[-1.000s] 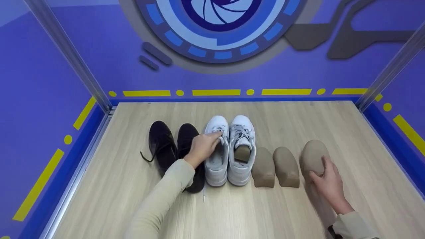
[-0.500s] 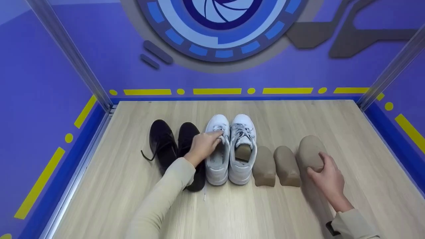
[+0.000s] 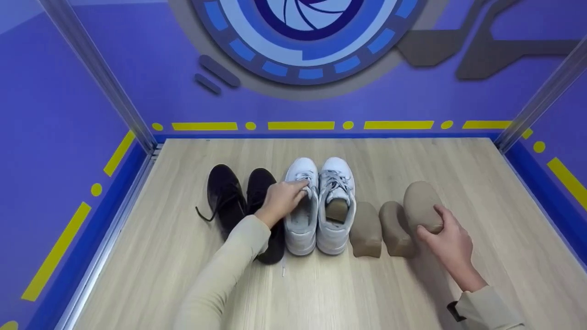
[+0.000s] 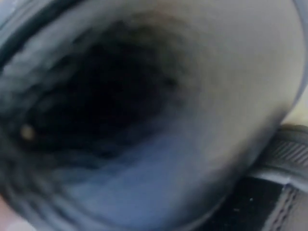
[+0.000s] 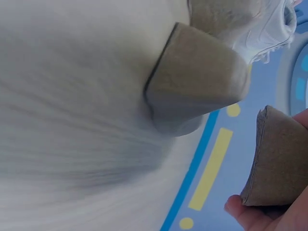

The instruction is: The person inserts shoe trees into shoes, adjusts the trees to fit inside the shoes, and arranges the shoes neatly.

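Note:
Two white sneakers stand side by side on the wooden table. At the left white sneaker (image 3: 300, 240), my left hand (image 3: 280, 201) pinches the tongue by the laces. A blurred shoe interior (image 4: 192, 96) fills the left wrist view. Inside the right white sneaker (image 3: 333, 240) sits a brown moulded shoe insert (image 3: 337, 211). My right hand (image 3: 449, 243) grips another brown shoe insert (image 3: 419, 204) by its heel end, thumb on one side and fingers on the other. It is raised off the table, its rounded toe pointing away. Two more shoe inserts (image 3: 366, 231) lie right of the sneakers.
A pair of black lace-up shoes (image 3: 223, 185) stands left of the sneakers, one partly behind my left forearm. A loose lace lies beside them. Blue-purple panels (image 3: 302, 110) with metal corner posts (image 3: 98, 75) enclose the table (image 3: 412, 156) at the back and sides.
My right hand has lifted the shoe insert and carried it a little leftward, and its toe now partly overlaps the nearest lying insert. My left hand has stayed at the sneaker.

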`<state>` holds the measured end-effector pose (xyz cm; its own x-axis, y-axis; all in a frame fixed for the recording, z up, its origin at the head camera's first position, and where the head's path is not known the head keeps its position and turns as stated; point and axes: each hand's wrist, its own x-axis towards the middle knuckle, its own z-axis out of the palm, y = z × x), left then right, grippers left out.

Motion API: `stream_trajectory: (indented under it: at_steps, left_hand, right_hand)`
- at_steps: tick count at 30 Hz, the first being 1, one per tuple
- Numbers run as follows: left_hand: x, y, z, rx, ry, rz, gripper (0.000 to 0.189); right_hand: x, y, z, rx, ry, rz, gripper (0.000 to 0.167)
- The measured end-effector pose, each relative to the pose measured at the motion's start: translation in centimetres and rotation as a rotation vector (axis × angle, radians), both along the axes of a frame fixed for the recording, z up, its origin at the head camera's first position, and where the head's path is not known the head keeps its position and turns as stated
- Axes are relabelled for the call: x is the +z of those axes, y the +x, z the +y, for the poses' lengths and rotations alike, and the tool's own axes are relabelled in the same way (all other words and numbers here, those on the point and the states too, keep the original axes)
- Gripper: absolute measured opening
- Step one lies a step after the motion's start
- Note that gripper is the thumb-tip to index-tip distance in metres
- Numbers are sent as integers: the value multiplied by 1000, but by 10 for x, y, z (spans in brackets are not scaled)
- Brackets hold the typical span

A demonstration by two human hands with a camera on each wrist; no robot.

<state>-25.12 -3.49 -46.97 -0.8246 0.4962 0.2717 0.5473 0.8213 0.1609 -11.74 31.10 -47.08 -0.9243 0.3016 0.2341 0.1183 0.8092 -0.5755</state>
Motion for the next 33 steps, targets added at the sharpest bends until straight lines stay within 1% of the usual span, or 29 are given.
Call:
stream_trajectory:
  at_steps: [4, 9, 15, 23, 28, 33]
  left_hand:
    - [1, -2, 1, 5, -4, -19, 32]
    - [2, -2, 1, 5, -9, -16, 32]
    - [5, -3, 1, -8, -2, -5, 29]
    - [8, -5, 3, -21, -9, -15, 23]
    - [8, -4, 3, -12, -27, -9, 23]
    - [8, -5, 4, -12, -40, 5, 20]
  right_hand:
    - [6, -1, -7, 25, 10, 20, 57]
    - [14, -3, -16, 44, 28, 19, 54]
    - [21, -4, -26, 88, 18, 33, 52]
    - [30, -4, -38, 123, -4, -32, 53]
    - [34, -4, -48, 155, -7, -11, 52]
    - [36, -5, -57, 184, 14, 10, 52]
